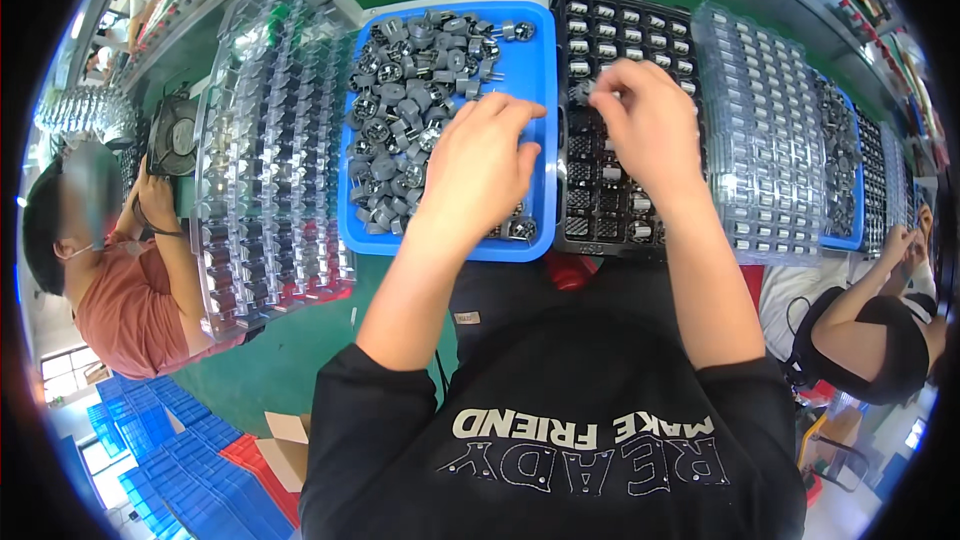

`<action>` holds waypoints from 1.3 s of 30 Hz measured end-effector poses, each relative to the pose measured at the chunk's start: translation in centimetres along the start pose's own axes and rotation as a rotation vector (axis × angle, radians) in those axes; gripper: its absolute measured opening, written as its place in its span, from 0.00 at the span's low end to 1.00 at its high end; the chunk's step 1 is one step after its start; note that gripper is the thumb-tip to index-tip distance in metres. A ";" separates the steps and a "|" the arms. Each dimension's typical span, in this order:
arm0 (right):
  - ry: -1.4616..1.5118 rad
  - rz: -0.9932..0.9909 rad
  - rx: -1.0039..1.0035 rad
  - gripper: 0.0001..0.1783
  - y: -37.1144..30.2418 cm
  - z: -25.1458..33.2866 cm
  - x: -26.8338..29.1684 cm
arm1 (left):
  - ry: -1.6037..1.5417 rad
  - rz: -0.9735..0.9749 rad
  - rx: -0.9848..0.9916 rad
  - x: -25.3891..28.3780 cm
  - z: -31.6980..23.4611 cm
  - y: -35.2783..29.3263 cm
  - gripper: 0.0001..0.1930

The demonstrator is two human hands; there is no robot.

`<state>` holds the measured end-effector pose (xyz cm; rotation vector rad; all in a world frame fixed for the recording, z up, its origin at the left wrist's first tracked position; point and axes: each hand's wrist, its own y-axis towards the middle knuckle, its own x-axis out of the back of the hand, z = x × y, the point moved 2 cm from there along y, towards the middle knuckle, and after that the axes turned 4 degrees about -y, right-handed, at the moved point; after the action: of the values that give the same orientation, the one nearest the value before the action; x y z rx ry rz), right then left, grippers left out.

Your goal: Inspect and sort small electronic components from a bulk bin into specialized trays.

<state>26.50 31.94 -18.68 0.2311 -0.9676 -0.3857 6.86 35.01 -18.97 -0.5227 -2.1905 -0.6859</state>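
While the left hand (478, 168) lies palm-down over the right part of the shallow blue plastic tray (528, 70), its fingers are loosely spread and curled, their tips at the edge of the heap of small grey round metal-and-plastic parts (400, 110); whether they pinch one cannot be told. That heap fills the tray's left and middle, leaving a bare blue strip along its right wall. Just beside that wall, touching or nearly so, sits the black gridded plastic tray (620, 15), with small parts standing in many of its cells. The right hand (648, 125) hovers over its upper middle, fingers drawn together at a cell, seemingly pinching a small part, though the tips hide it. Stacks of clear plastic blister trays (270, 150) crowd the blue tray's left edge, and more clear stacked trays (765, 130) press against the black tray's right edge. Bare green bench (300, 340) shows only nearer the body, below the trays.
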 end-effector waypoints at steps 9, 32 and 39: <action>-0.280 0.191 0.070 0.06 2.1 -2.0 -2.7 | 0.086 0.200 0.073 -1.1 2.0 0.8 0.15; -0.361 -0.106 -0.278 0.12 7.1 -24.2 9.7 | -1.629 -0.099 0.343 1.7 -0.6 -4.3 0.22; -0.238 0.145 -0.118 0.08 7.8 -25.6 11.9 | -1.826 -0.115 0.365 0.5 0.0 -4.6 0.21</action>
<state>55.55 34.56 -21.00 0.0071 -1.1838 -0.3408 3.96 31.50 -20.03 -1.0288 -3.8579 0.5217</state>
